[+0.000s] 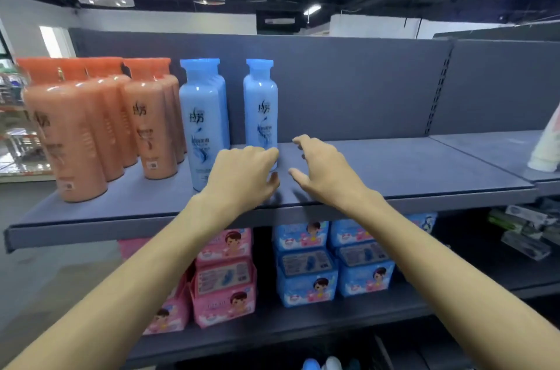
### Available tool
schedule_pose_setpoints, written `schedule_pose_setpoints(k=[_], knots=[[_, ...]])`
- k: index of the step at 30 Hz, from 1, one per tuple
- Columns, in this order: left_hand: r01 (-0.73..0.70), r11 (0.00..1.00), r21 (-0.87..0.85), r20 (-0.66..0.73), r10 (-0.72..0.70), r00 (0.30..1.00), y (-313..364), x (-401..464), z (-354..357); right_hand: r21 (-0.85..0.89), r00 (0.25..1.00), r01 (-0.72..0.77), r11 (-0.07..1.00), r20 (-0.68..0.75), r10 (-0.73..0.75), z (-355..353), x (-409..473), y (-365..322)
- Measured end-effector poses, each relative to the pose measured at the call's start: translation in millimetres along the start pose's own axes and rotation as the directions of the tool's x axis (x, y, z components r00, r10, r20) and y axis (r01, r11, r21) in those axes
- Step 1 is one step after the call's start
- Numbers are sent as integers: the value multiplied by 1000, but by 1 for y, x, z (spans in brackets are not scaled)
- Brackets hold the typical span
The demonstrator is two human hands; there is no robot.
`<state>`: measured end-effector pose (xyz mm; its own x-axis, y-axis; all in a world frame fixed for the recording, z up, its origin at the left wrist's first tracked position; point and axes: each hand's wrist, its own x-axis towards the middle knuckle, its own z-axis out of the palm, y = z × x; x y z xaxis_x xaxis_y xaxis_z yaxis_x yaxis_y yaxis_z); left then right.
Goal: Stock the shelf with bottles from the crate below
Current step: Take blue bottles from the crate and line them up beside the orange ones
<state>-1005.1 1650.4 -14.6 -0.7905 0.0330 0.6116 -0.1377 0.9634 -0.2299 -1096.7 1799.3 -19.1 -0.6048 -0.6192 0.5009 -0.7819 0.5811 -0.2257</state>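
Note:
On the grey top shelf stand several orange bottles at the left, then a row of blue bottles, then a single blue bottle set further back. My left hand hovers right in front of that single bottle's base, fingers loosely curled, holding nothing. Just right of it, my right hand hangs above the bare shelf with fingers relaxed and spread, also holding nothing. The crate is mostly out of view; blue and white caps peek in at the bottom edge.
The shelf right of the blue bottles is bare up to a white item at the far right. On the lower shelf sit pink packs and blue packs. Small boxes lie at the lower right.

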Motion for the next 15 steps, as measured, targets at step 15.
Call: schedule_pose_setpoints(k=[15], knots=[[-175, 982, -75, -94, 167, 981, 57, -60, -4, 3, 992, 100, 995, -81, -99, -3, -107, 10]])
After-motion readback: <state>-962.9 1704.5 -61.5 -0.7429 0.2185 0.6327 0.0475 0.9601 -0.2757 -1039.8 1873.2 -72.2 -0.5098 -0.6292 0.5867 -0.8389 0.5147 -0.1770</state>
